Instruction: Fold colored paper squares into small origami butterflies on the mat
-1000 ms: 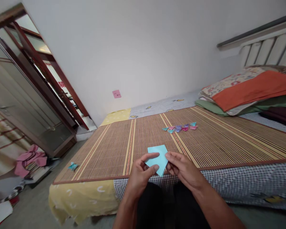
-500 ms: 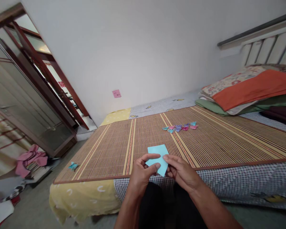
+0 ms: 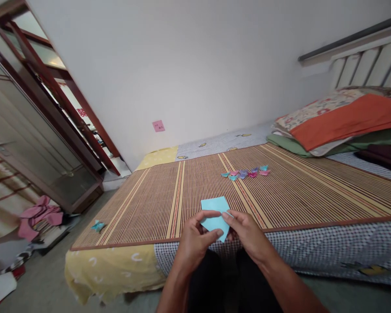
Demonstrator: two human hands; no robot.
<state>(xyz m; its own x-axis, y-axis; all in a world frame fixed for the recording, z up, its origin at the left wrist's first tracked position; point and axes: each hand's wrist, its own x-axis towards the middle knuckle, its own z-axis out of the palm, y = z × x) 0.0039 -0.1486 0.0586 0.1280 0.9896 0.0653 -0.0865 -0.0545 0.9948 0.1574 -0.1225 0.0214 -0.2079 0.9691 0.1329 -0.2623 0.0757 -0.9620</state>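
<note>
A light blue sheet of paper [image 3: 214, 203], with its lower part folded to an angle, is held between both hands above the near edge of the bed. My left hand [image 3: 195, 237] grips its left side, the index finger lying across the paper and the thumb on the lower part. On the right side, my right hand [image 3: 246, 230] pinches the sheet with the thumb on top. The other fingers are partly hidden behind the paper. Farther back on the striped mat [image 3: 202, 182] lie several small folded paper pieces [image 3: 243, 174] in blue, pink and purple.
A blue folded paper piece [image 3: 98, 225] sits at the mat's left corner. Folded bedding [image 3: 348, 121] is piled at the right, below a radiator [image 3: 371, 69]. Pink cloth [image 3: 39, 217] lies at the left near the door [image 3: 48, 130]. A pink note [image 3: 158, 126] is on the wall.
My left thumb and index finger have slid slightly to the right over the blue paper. Both hands still hold it in nearly the same place. The view has shifted a little.
</note>
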